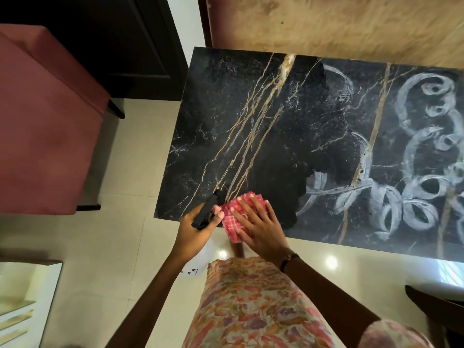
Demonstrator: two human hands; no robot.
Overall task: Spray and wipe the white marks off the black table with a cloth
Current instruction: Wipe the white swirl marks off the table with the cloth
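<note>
The black marble table (pixel 226 126) has gold veins and fills the centre and right of the view. White swirled marks (pixel 416 151) cover its right half, while the left half looks dark and free of them. A red-and-white checked cloth (pixel 233 217) lies folded at the table's near edge. My right hand (pixel 261 222) presses flat on the cloth with its fingers spread. My left hand (pixel 194 231) grips a spray bottle (pixel 206 212) by its black trigger head, just left of the cloth. The bottle's white body (pixel 198 262) hangs below my left hand.
A pink upholstered seat (pixel 42 126) stands at the left across a strip of cream floor tiles (pixel 120 247). A tan textured wall (pixel 326 26) runs behind the table. A dark chair edge (pixel 431 305) shows at the lower right. A pale shelf unit (pixel 22 297) sits at the lower left.
</note>
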